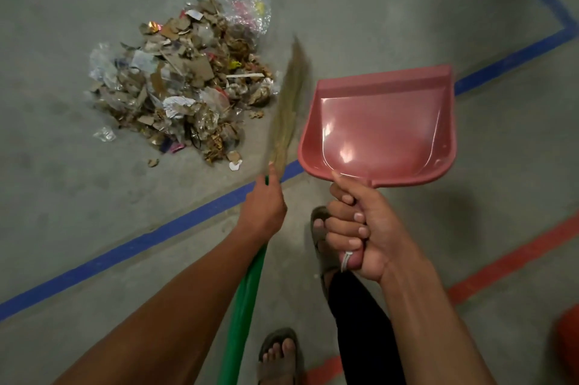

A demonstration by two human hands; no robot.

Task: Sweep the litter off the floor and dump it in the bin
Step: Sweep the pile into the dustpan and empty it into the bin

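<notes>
A heap of litter, made of cardboard scraps, paper and clear plastic wrap, lies on the grey floor at upper left. My left hand grips a broom by its green handle. Its straw bristles point up toward the heap's right edge and look blurred. My right hand grips the handle of a pink dustpan, held in the air to the right of the broom, with nothing inside it.
Blue tape lines cross the concrete floor and red tape lines run at lower right. My sandalled feet stand at the bottom. An orange-red object shows at the right edge.
</notes>
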